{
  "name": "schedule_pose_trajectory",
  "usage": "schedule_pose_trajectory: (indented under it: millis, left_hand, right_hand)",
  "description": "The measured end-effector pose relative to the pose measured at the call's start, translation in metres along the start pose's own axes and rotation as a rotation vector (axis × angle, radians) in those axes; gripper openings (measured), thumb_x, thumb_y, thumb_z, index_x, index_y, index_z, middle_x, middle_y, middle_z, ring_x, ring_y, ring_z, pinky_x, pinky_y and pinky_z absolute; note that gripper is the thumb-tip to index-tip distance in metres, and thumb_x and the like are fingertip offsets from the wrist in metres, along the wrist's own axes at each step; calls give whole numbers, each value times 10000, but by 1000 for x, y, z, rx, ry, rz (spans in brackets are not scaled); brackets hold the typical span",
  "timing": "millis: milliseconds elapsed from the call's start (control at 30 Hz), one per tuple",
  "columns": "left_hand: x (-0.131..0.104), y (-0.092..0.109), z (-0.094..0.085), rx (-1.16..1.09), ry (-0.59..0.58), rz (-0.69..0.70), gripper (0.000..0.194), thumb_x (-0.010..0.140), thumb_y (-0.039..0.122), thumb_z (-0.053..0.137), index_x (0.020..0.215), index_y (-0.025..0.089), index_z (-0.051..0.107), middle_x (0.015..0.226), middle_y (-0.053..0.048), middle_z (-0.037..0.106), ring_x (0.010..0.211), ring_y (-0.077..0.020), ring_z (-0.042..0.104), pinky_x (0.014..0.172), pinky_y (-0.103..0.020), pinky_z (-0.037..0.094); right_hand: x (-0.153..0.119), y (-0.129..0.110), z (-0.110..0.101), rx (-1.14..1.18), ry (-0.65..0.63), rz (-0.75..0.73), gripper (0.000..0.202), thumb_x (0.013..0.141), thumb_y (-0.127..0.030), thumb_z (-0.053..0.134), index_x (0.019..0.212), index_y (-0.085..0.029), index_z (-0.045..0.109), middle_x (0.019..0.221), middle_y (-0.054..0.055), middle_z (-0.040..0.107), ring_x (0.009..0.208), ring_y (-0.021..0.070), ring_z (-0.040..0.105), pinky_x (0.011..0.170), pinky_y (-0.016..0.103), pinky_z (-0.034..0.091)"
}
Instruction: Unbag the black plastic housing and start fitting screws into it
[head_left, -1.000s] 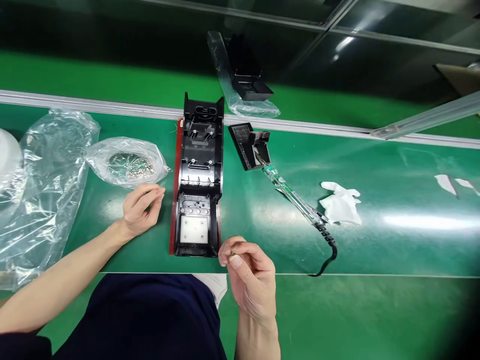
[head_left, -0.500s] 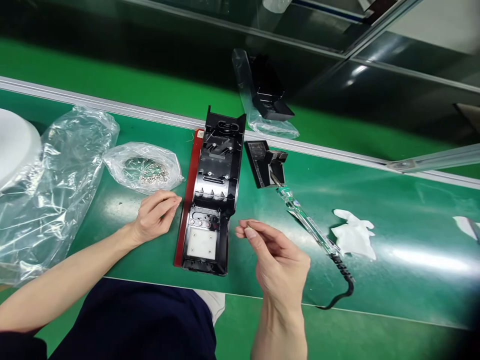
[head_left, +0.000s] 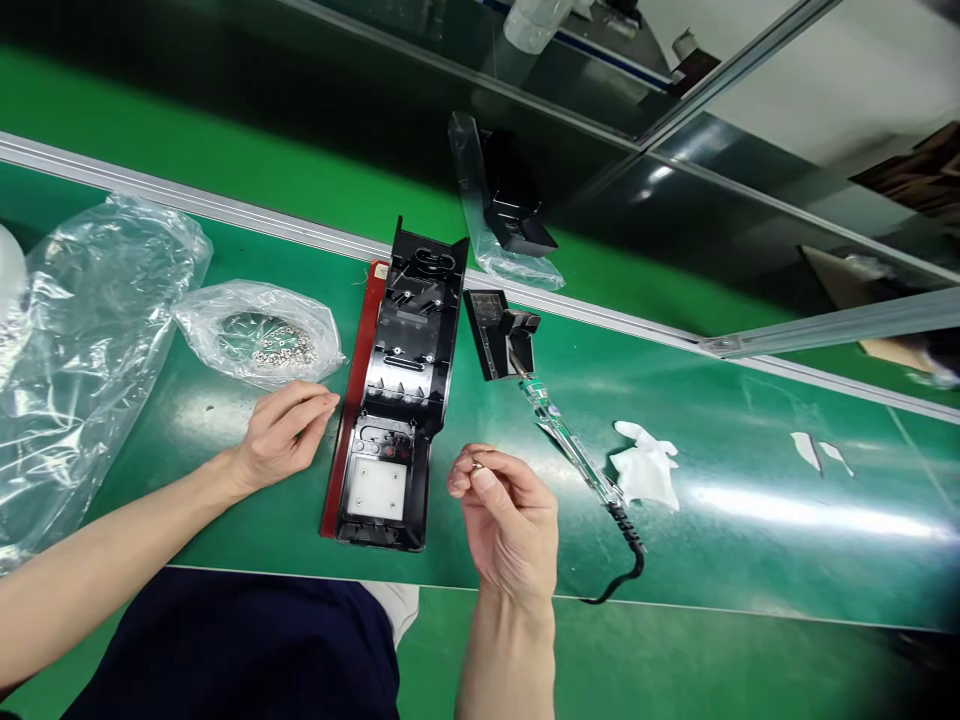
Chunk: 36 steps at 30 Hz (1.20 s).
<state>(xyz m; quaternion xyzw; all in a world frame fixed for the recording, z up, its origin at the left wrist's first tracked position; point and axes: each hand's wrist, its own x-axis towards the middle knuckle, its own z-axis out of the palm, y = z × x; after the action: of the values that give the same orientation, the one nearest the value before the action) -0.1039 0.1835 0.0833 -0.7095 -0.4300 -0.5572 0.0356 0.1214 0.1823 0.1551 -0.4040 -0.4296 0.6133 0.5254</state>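
Between the thumb and fingers of my right hand (head_left: 514, 520) is a small metal piece (head_left: 477, 465), too tiny to tell its kind. That hand is raised just right of a long black plastic housing (head_left: 409, 345), which has a white plate (head_left: 377, 489) at its near end. Left of the housing, my left hand (head_left: 289, 432) is closed, fingertips pinched together; what they hold, if anything, is hidden. A red strip (head_left: 350, 425) runs along the housing's left side. Beyond my left hand lies an open clear bag (head_left: 206, 325) with many small metal parts (head_left: 289, 347).
To the right, a soldering iron (head_left: 570, 440) rests with its tip in a black stand (head_left: 489, 335), its black cord (head_left: 634, 565) hanging toward the front edge. White scrap (head_left: 646, 468) lies farther right. A large clear plastic bag (head_left: 97, 340) covers the left. A metal rail (head_left: 285, 228) borders the back.
The camera view has swung right, so everything appears farther left. My right hand has turned, and the small metal piece now shows in its fingertips. My left hand stays closed beside the housing.
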Motion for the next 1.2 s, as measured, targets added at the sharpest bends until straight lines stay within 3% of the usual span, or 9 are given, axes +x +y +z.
schedule_pose_trajectory:
  millis: [333,433,533,667,800,1200]
  left_hand:
    - [2,-2,2,-5,3,7,243,786,-33,599,977,112,561,853,-68,627,774,-112,604,637,-220,528]
    - [1,-3,2,-10,3,-10,249,799,-18,589,994,132,551,848,-50,621,767,-106,602,625,-216,528]
    - [0,-4,3,-13,1,-22,264,802,-16,582,1007,146,548,838,-37,620,754,-105,601,608,-216,523]
    - [0,-5,3,-13,4,-7,248,790,-28,593,989,117,557,844,-54,626,757,-107,602,615,-215,520]
    - [-1,-7,4,-28,15,3,237,789,-29,593,986,100,566,851,-61,628,751,-103,588,605,-211,509]
    - [-2,-8,4,-48,17,8,233,790,-28,587,990,91,575,857,-70,634,760,-106,582,611,-218,509]
  right_hand:
    - [-6,12,-6,-163,75,-126,91,850,-167,724,893,-246,734,832,36,597,656,120,583,612,182,518]
    - [-8,22,-7,-554,114,-316,93,916,-139,650,970,-203,691,943,46,588,845,134,590,796,212,511]
    - [-5,29,-4,-1078,27,-606,93,980,-109,531,976,-164,606,1122,79,546,1075,178,538,960,296,463]
    - [7,34,-1,-1357,-87,-730,122,1009,-95,445,939,-116,543,1292,146,442,1267,300,408,1042,473,421]
    - [21,42,1,-1561,-89,-843,220,1018,-125,403,875,-72,562,1314,188,417,1269,361,390,976,526,475]
    - [31,55,10,-1637,-98,-805,333,995,-90,345,781,-31,593,1328,195,414,1232,396,408,945,576,492]
